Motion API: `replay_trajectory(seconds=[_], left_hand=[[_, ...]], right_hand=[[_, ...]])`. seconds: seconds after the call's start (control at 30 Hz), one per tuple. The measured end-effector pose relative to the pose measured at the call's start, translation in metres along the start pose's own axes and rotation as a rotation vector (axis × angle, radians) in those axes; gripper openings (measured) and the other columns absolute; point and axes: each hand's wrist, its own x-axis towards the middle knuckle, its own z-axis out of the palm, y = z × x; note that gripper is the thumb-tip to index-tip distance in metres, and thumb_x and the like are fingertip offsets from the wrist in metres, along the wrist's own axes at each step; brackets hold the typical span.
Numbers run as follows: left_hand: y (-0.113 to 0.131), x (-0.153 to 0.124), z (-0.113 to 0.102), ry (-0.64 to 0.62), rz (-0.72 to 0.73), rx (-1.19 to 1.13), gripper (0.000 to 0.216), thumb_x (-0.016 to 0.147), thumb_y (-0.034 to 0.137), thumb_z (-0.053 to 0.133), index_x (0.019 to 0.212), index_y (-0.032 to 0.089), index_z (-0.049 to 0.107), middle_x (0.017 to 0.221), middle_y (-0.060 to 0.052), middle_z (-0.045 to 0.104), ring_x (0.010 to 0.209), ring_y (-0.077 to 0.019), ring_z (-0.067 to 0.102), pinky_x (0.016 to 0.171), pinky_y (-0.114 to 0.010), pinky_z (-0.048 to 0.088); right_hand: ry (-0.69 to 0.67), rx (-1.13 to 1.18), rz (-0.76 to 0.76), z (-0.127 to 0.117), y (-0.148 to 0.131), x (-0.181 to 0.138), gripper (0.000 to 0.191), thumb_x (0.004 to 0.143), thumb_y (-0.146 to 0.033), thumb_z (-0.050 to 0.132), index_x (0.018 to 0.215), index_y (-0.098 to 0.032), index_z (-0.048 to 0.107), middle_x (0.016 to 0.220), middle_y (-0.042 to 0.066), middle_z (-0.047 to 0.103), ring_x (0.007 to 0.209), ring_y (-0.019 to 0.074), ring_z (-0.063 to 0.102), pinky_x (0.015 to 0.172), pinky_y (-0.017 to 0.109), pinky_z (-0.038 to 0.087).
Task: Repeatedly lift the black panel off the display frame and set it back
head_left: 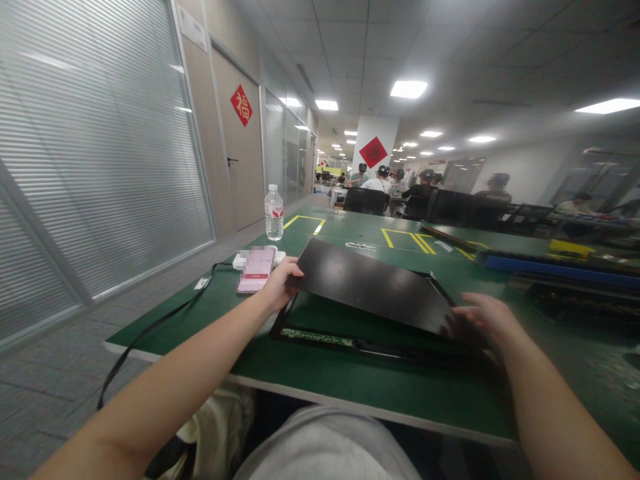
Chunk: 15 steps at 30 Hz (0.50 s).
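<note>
On the green worktop (pixel 340 373) lies a black frame (pixel 380 350), a dark panel (pixel 370 280) tilted over it. The left hand (pixel 281 283) pinches the panel's left edge between its fingers; the right hand (pixel 493 320), fingers partly spread, is at the right end, its hold impossible to tell.

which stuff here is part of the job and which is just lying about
Likely part of the job:
panel, gripped by the left hand, right hand at its other end
frame beneath it
circuit strip along the frame's near side

Seemingly just lying about:
phone
bottle
blue bar, though its use is unclear
</note>
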Motion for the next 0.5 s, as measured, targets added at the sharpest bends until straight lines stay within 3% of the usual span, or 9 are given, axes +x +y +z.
replay_trajectory(seconds=[0.5], left_hand=[[-0.0007,-0.0008,0.0000,-0.016,-0.002,0.004,0.032,0.049,0.008,0.058,0.079,0.019,0.055,0.070,0.004,0.058,0.059,-0.0143,0.057,0.052,-0.025,0.046]], right_hand=[[0.012,-0.028,0.003,-0.0015,0.0004,0.0027,0.006,0.082,-0.024,0.064,0.086,-0.020,0.062,0.073,0.013,0.075,0.052,0.0138,0.054,0.038,0.020,0.038]])
